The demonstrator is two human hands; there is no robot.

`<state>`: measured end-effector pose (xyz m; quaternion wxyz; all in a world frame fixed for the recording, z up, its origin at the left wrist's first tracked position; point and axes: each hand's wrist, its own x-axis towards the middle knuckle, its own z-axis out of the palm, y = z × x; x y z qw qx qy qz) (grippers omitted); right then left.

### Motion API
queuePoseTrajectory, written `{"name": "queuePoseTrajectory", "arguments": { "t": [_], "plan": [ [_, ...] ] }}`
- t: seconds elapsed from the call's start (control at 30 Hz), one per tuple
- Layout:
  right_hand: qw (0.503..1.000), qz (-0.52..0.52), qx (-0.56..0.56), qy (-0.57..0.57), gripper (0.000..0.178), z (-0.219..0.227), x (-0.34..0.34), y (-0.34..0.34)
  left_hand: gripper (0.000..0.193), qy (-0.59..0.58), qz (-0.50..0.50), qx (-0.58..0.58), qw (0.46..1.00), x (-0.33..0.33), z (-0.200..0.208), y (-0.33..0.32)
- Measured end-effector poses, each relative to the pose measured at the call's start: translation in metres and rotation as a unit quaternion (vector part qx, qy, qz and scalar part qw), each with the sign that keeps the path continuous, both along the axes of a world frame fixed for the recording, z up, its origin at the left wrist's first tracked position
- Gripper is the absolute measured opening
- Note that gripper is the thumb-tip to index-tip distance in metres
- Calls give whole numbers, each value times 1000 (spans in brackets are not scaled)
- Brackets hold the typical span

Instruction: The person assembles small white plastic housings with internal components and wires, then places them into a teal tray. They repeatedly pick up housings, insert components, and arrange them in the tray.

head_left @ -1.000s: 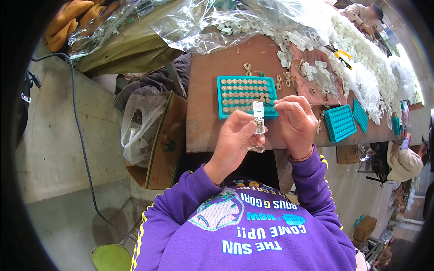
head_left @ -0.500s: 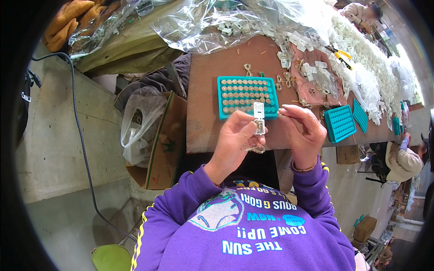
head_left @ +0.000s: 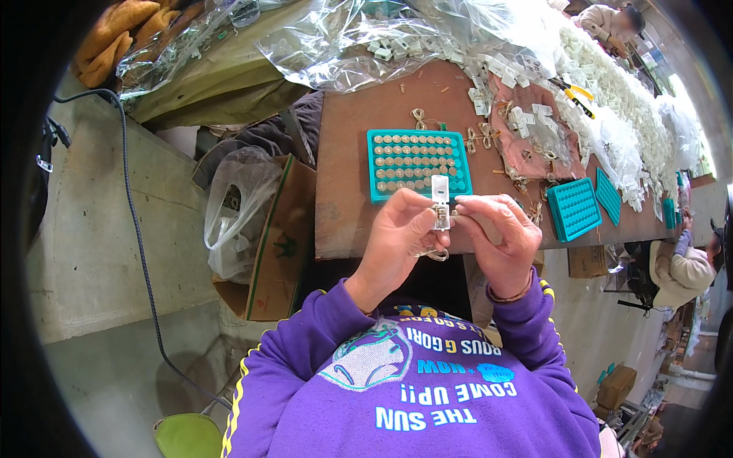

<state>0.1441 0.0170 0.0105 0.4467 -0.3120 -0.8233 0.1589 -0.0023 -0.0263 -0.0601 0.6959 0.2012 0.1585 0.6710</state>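
Observation:
My left hand [head_left: 397, 237] pinches a small white plastic case [head_left: 440, 189] between thumb and fingers. Its lid is swung up, and metal contacts show in the lower half. A thin pale wire [head_left: 435, 255] hangs in a loop under the left fingers. At the case's right side is my right hand [head_left: 500, 240], thumb and forefinger pinched close together. Whatever sits between those fingertips is too small to make out. Just beyond the case, a turquoise tray [head_left: 372, 172] carries rows of round, silvery button cells [head_left: 412, 150].
Coiled wires [head_left: 418, 118] lie behind the tray. To the right are a pink cloth [head_left: 527, 162] with white cases, yellow-handled pliers [head_left: 578, 98] and more turquoise trays [head_left: 574, 210]. White parts [head_left: 611, 114] are heaped beyond. A cardboard box [head_left: 284, 252] stands left of the table.
My right hand has moved left and slightly down, bringing its pinched fingertips up to the white case. My left hand and the case have barely shifted.

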Motion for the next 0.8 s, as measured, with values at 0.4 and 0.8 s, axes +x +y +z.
{"name": "queuePoseTrajectory", "arguments": {
  "t": [0.4,0.8],
  "plan": [
    [1000,-2,-10,-2,24,-1,0,-1,12,-2,-10,3,1000,0,0,0],
    [1000,1,6,-7,23,-2,-1,-2,15,26,-37,9,999,-2,0,1]
  ]
}}
